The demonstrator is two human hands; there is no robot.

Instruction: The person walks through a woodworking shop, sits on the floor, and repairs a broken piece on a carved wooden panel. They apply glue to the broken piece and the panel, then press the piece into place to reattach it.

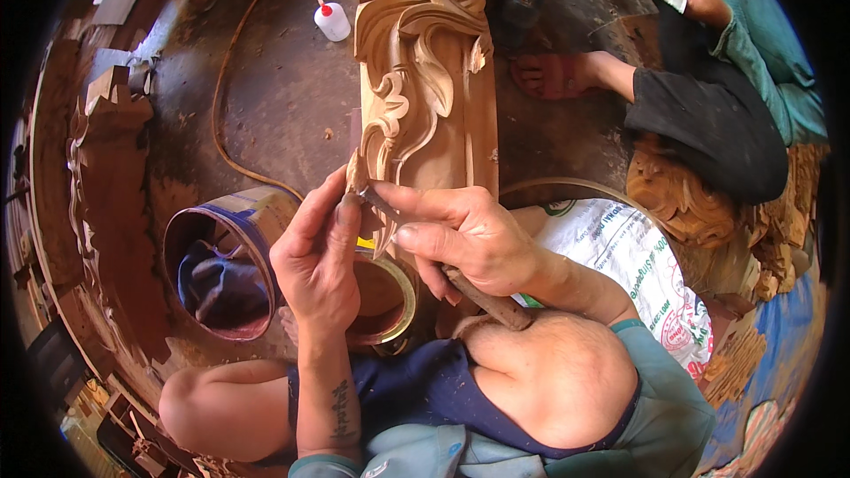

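Between the thumb and fingers of my left hand (319, 257) is a small pale carved wood piece (355, 170), held upright by the end of a long carved panel. My right hand (474, 243) is closed around a carving chisel (496, 303) with a worn wooden handle. Its handle end slants down to my bare knee, and its dark metal end touches or nearly touches the wood piece; the exact contact is hidden by my fingers. Beyond my hands lies the carved wooden panel (434, 115), with scrolls and leaves in relief.
A white glue bottle with a red cap (332, 21) stands left of the panel. Near my left hand are a tipped bucket with dark cloth (221, 265) and an open tin (407, 305). A white printed sack (611, 257) lies at right. Another person (735, 80) sits at upper right, holding white material.
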